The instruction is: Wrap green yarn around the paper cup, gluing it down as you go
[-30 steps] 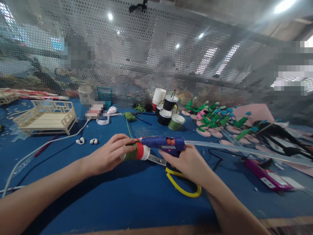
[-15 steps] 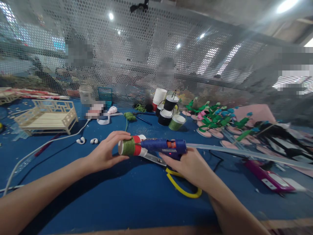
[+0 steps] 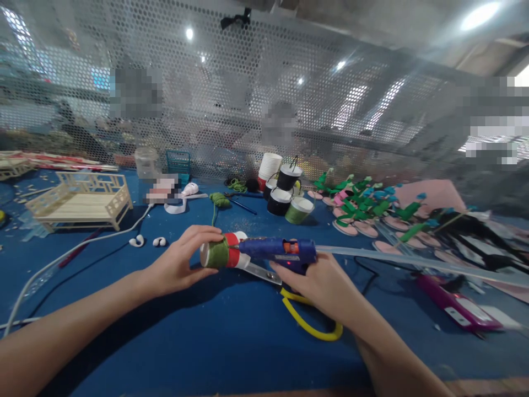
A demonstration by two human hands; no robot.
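Head view. Your left hand [image 3: 176, 267] holds a red-and-white cup [image 3: 232, 259], partly wound with green yarn, sideways just off centre towards seven o'clock. Your right hand [image 3: 320, 278] grips a blue glue gun [image 3: 262, 248], nozzle at the red band; its label [image 3: 287, 257] is illegibly small. From the cup: yarn ball [image 3: 219, 200], twelve o'clock; yellow-handled scissors [image 3: 312, 330], four o'clock.
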